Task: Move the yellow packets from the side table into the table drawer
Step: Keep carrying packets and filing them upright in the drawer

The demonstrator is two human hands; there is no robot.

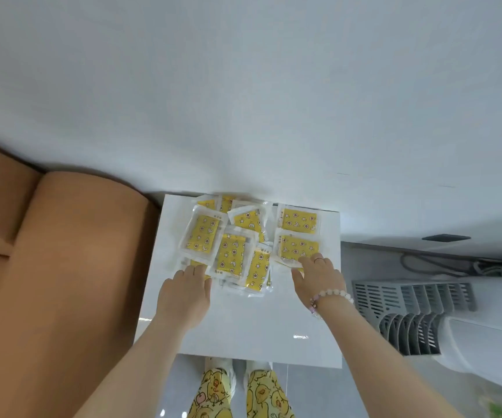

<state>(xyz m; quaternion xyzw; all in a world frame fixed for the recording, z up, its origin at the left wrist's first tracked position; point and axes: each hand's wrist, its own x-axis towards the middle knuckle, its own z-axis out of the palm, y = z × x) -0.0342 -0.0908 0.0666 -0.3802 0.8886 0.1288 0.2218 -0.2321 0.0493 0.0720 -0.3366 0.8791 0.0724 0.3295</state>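
Observation:
Several yellow packets (pixel 231 251) in clear wrappers lie in a loose overlapping pile on the far half of a white side table (pixel 243 330). My left hand (pixel 185 292) rests palm down at the pile's near left edge, its fingertips on a packet there. My right hand (pixel 319 277), with a ring and a bead bracelet, reaches to the pile's right side. Its fingers touch the near edge of a packet (pixel 298 247). I cannot tell if either hand grips a packet. No drawer is in view.
A tan sofa arm (pixel 62 267) stands close against the table's left side. A white wall (pixel 243 101) rises behind the table. On the right stands a white appliance with a grey grille (pixel 409 312), with cables behind it. My patterned trouser legs (pixel 237 393) show below the table.

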